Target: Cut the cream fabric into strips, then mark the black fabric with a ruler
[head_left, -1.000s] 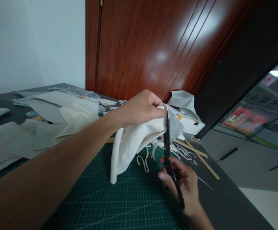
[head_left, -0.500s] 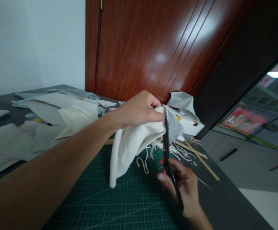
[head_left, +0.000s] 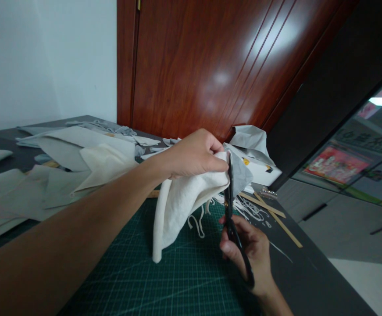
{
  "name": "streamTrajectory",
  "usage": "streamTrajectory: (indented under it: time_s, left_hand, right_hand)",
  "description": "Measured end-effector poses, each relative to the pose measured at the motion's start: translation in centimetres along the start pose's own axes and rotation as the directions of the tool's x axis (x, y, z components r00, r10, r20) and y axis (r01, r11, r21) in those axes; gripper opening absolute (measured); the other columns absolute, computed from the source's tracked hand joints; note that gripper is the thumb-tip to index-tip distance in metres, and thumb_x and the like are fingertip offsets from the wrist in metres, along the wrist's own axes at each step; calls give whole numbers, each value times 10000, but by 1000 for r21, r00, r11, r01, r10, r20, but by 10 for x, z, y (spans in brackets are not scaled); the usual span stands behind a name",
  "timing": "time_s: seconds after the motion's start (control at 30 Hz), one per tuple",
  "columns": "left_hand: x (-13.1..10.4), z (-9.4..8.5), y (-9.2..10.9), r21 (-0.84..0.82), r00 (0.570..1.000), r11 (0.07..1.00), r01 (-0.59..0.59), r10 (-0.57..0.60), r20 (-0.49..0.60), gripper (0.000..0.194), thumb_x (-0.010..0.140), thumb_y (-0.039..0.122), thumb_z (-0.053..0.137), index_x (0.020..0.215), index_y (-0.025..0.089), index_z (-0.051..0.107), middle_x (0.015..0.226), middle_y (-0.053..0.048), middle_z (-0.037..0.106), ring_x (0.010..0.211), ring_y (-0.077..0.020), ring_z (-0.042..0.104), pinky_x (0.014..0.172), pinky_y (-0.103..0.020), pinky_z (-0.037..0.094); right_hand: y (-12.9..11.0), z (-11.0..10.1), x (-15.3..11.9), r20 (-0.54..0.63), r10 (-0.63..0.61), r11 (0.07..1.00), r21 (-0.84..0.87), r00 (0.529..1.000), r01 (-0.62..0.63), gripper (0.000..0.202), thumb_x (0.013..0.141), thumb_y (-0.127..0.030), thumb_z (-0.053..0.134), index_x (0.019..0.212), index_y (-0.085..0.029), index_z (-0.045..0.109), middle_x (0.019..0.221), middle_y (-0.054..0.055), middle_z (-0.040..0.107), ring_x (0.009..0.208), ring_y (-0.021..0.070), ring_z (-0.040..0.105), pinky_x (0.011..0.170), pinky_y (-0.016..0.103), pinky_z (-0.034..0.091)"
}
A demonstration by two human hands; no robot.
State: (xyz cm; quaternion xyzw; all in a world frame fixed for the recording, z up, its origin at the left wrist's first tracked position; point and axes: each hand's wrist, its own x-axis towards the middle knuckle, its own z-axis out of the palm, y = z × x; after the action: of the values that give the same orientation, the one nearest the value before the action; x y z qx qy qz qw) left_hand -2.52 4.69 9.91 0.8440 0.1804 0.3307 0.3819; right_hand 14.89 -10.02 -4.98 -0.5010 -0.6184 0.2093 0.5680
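A piece of off-white cloth [head_left: 186,204] hangs from my left hand [head_left: 199,153], which pinches its upper edge between thumb and fingers. The lower end of the cloth droops over a green cutting mat [head_left: 164,289]. My right hand [head_left: 248,245] grips black scissors [head_left: 229,204] by the handles. Their blades point up and away, touching the cloth's right edge just beside my left thumb. Whether the blades are fully closed is hard to make out. Thin white fabric trimmings [head_left: 197,226] lie below the cloth on the mat.
Several cloth pieces [head_left: 62,149] are piled along the left. Behind the scissors stands a white box [head_left: 263,173] with grey cloth [head_left: 248,138] on it. Wooden strips [head_left: 278,221] and white scraps [head_left: 250,208] lie at the right. A brown door [head_left: 194,66] rises behind the table.
My left hand has dropped slightly and moved a little to the right with the cloth. The cloth's lower end hangs slightly lower, and the scissors remain at its edge.
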Motion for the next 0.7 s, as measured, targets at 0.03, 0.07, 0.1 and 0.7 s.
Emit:
streamTrajectory:
  time_s: [0.03, 0.07, 0.1, 0.7]
  left_hand:
    - [0, 0, 0, -2, 1000, 1000, -3, 3, 4, 98, 712, 172, 698, 625, 151, 659, 576, 15, 592, 510, -92, 499, 454, -229, 247]
    - [0, 1, -1, -3, 1000, 1000, -7, 7, 6, 109, 713, 172, 696, 617, 153, 649, 573, 17, 584, 509, -91, 493, 454, -230, 246]
    - [1, 1, -1, -3, 1000, 1000, -8, 8, 8, 113, 715, 174, 695, 616, 153, 645, 575, 18, 581, 510, -91, 490, 455, -231, 246]
    - [-1, 0, -1, -77, 1000, 997, 1, 1, 26, 80, 723, 177, 702, 658, 144, 669, 614, 0, 621, 531, -91, 508, 465, -217, 250]
  right_hand:
    - [0, 0, 0, 1, 2, 1000, 6, 1000, -2, 350, 794, -402, 832, 1065, -217, 710, 628, -40, 599, 505, 128, 526, 491, 241, 423]
    - [0, 1, 0, -4, 2, 1000, 11, 1000, -2, 355, 796, -409, 831, 1068, -216, 710, 630, -38, 601, 505, 129, 526, 491, 242, 425]
    - [1, 1, 0, -7, 5, 1000, 14, 1000, -5, 360, 795, -413, 832, 1070, -215, 711, 635, -36, 602, 506, 129, 528, 491, 243, 427]
    - [-8, 1, -3, 4, -5, 995, -95, 1000, 5, 251, 828, -370, 802, 1008, -234, 692, 601, -54, 589, 453, 116, 521, 452, 229, 405]
